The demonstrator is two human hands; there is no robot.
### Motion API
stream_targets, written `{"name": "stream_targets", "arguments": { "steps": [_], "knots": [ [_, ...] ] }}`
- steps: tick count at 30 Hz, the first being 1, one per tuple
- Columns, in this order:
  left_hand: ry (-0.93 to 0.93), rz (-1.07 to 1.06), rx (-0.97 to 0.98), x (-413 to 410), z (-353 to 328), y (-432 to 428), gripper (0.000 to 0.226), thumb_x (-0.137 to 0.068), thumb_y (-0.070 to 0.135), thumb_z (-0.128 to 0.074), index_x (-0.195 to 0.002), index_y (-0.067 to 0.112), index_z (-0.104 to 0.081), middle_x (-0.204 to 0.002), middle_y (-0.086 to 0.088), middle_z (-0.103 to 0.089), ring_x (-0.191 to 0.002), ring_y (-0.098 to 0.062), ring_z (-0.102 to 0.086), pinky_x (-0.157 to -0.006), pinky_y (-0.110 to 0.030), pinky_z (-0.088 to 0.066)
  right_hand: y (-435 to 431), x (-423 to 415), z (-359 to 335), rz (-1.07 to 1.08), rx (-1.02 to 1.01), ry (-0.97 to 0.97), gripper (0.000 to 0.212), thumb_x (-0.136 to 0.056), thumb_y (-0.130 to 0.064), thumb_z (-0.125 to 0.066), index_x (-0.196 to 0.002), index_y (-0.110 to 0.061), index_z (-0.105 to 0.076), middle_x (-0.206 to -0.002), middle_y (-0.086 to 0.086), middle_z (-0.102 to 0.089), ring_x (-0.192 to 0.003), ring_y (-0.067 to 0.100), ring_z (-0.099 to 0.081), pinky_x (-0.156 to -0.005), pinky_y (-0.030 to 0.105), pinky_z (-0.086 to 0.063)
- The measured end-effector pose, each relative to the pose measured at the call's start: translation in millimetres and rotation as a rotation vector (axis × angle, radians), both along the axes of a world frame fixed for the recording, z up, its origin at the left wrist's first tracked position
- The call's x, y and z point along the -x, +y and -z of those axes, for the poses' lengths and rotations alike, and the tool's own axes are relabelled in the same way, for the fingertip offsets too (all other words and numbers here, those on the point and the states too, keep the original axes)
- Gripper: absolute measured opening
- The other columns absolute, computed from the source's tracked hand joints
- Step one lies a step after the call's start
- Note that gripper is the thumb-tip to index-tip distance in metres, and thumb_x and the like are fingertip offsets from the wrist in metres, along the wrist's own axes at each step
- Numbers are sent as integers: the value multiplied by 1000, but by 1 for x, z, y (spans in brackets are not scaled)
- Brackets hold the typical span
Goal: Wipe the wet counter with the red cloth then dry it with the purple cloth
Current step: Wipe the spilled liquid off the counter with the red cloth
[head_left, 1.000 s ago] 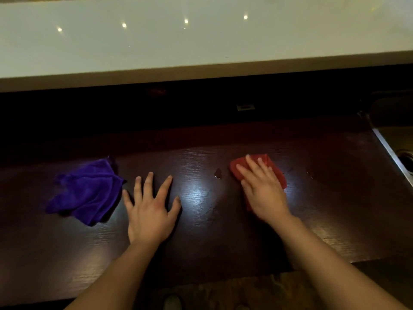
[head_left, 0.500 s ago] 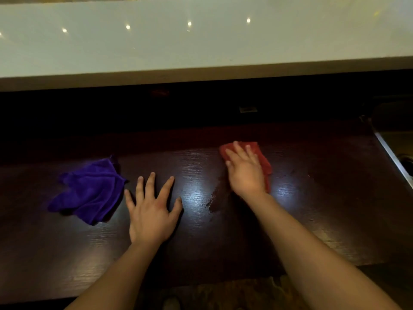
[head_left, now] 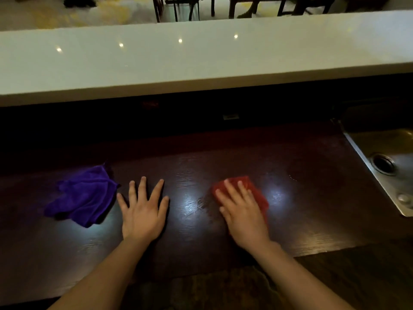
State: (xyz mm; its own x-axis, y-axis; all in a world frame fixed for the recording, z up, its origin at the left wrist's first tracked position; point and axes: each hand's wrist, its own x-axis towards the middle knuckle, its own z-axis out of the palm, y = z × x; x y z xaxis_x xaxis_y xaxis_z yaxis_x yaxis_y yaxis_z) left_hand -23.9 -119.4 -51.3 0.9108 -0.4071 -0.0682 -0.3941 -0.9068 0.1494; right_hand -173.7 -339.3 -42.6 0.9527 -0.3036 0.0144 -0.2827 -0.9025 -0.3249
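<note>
A dark wooden counter (head_left: 201, 238) runs across the view. My right hand (head_left: 242, 211) lies flat on a folded red cloth (head_left: 257, 191) near the counter's middle, fingers spread, pressing it down; most of the cloth is hidden beneath the palm. My left hand (head_left: 143, 211) rests flat on the bare wood, fingers apart, holding nothing. Just left of it a crumpled purple cloth (head_left: 85, 198) lies on the counter, untouched. A few small water drops (head_left: 292, 176) glint to the right of the red cloth.
A steel sink (head_left: 384, 166) with a drain is set into the counter at the right edge. A raised white bar top (head_left: 201, 61) runs along the back, with a dark recess beneath it. Chair legs stand beyond it.
My right hand slid the red cloth away from me, then pulled it back toward me. The dark wet patch left of the cloth is gone. My left hand and the purple cloth stayed put.
</note>
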Motion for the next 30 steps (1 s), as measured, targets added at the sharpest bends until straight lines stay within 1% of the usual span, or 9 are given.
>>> {"name": "stream_targets", "arguments": {
  "steps": [2,4,10,15,17,20,23,28,30],
  "knots": [
    [25,-10,-18,-2,-1,0,66,-92,66,-10,-152,41,-18,-164,-10,-13,-150,-33,1,-117,-64,3,2,40,2,-215,32,6,46,-97,-40,-37,-142,-42,-35,-159,-9,-24,-147,22,-16,-119,39,-15],
    [20,-25,-40,-2,-3,-2,69,-91,70,-10,-152,40,-19,-164,-11,-14,-150,-34,0,-116,-66,0,-31,73,1,-185,41,1,46,-97,-39,-39,-143,-44,-34,-159,-12,-23,-147,18,-17,-120,38,-16],
    [-11,106,67,30,-12,-72,69,-87,69,-18,-151,43,-19,-163,-10,-17,-150,-33,-1,-114,-67,-2,-111,81,-5,564,-19,-22,44,-98,-25,-46,-142,-28,-44,-157,3,-29,-145,33,-21,-118,49,-21],
    [37,190,49,55,-4,-132,63,-91,68,-17,-151,49,-12,-165,-8,-8,-151,-30,8,-114,-67,8,-78,83,5,-71,-5,-3,50,-95,-25,-40,-143,-39,-36,-158,-11,-24,-148,21,-15,-119,39,-15],
    [17,191,29,57,4,-134,62,-91,68,-16,-150,49,-13,-165,-8,-9,-151,-30,8,-115,-66,7,-110,98,4,-111,-3,-42,52,-93,-19,-40,-141,-36,-41,-156,-10,-29,-146,21,-22,-118,41,-22],
    [-11,183,25,54,9,-135,61,-91,67,-18,-149,49,-18,-164,-8,-13,-151,-30,5,-115,-66,5,-167,106,1,302,-43,-115,49,-91,-4,-50,-136,-23,-53,-151,3,-41,-142,32,-32,-114,48,-31],
    [-8,185,31,55,9,-137,60,-91,66,-20,-148,49,-21,-163,-8,-15,-151,-30,3,-115,-66,4,-180,83,-5,574,-60,-100,43,-95,-10,-50,-136,-21,-53,-152,5,-39,-142,34,-28,-116,46,-27],
    [-14,182,37,56,5,-136,61,-91,67,-19,-148,48,-24,-163,-8,-18,-151,-30,0,-116,-65,3,-104,74,5,25,17,-85,53,-86,-9,-57,-136,-28,-52,-152,0,-40,-141,29,-32,-116,43,-25],
    [-20,185,44,57,5,-136,61,-91,67,-19,-148,48,-24,-162,-8,-18,-151,-29,0,-116,-65,3,-118,94,6,-46,49,-102,55,-84,-11,-56,-135,-32,-51,-152,-3,-39,-141,25,-34,-115,43,-28]
  ]
}}
